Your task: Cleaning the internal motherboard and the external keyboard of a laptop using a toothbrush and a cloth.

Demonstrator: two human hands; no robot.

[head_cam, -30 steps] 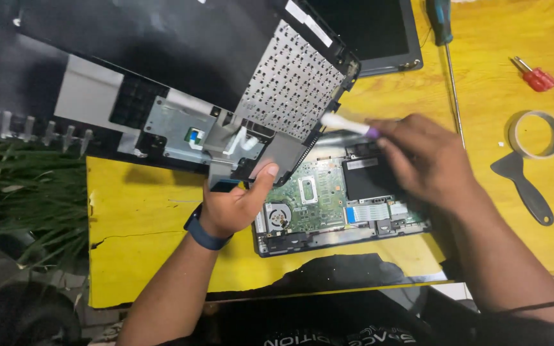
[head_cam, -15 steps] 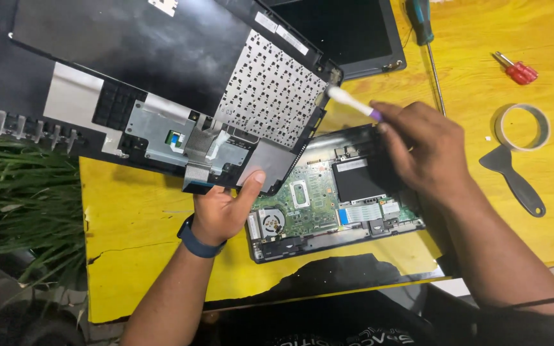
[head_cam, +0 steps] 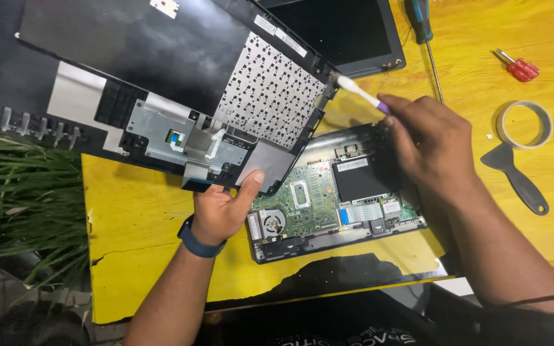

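- Fingers of the right hand (head_cam: 428,144) pinch a small white brush with a purple handle (head_cam: 359,93), its head touching the far right corner of the lifted black laptop keyboard cover (head_cam: 161,83).
- Left hand (head_cam: 222,208) grips that cover's near edge, thumb on top.
- Opened laptop base with its green circuit board (head_cam: 328,198) lies just below on the yellow table (head_cam: 136,237).
- At the far right sit a tape roll (head_cam: 524,124) and a black scraper (head_cam: 517,179).

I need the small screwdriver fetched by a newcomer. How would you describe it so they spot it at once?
On the yellow table, look to the far right corner, beyond the tape roll. The small screwdriver lies there: short and red-handled, unlike the long blue-handled screwdriver.
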